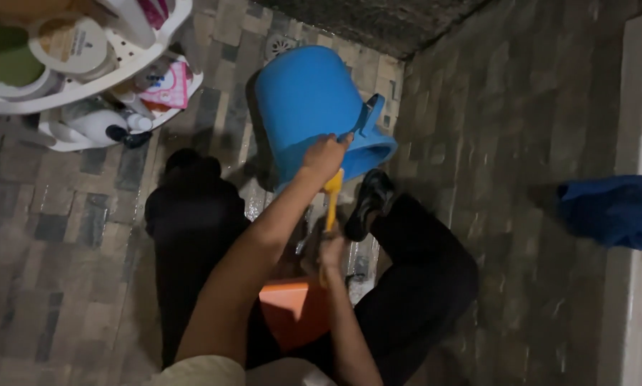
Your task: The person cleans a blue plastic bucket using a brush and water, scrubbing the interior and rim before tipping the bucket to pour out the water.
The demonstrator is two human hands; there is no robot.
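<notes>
Dim and blurred; contents of tilted blue bucket (310,107) hidden. Left hand (324,157) gripping bucket rim over tiled floor (63,236). Right hand (330,251) clenched around yellow handle (332,196), its working end unseen. Orange tub (296,311) between knees, partly covered by forearms. White rack (92,78) with bottles upper left; blue cloth (614,211) cut off right.

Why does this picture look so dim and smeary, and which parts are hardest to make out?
Head view: the light is low, so the tiled floor and dark trousers sink into shadow; the blue bucket stands out but casts a shadow to its left; the left hand and right hand on the yellow handle are softly blurred; wet tiles glint faintly.
</notes>
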